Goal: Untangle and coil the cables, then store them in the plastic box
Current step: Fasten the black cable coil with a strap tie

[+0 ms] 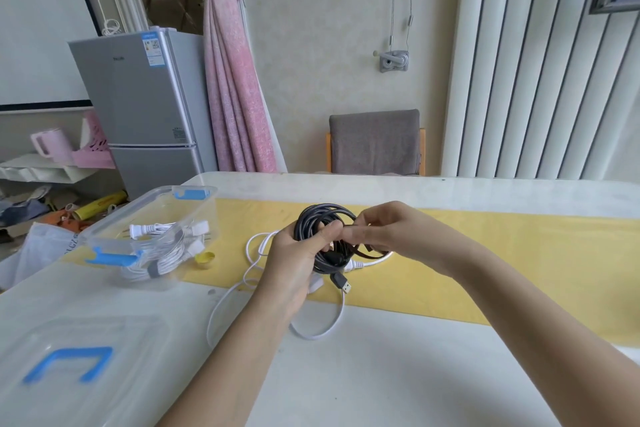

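A coiled black cable [317,218] hangs above the table, and my left hand [294,263] grips the coil from the left. Its USB plug [343,282] dangles below. My right hand [377,229] pinches a black strap end at the coil's right side. A loose white cable [322,331] lies on the table under both hands. The clear plastic box [114,222] with blue clips stands at the left and holds coiled white cables [166,246].
The box's clear lid [69,364] with a blue clip lies at the near left. A small yellow cap [205,258] sits beside the box. A yellow runner [519,253] crosses the white table [381,374]. A grey chair [375,142] stands behind the table.
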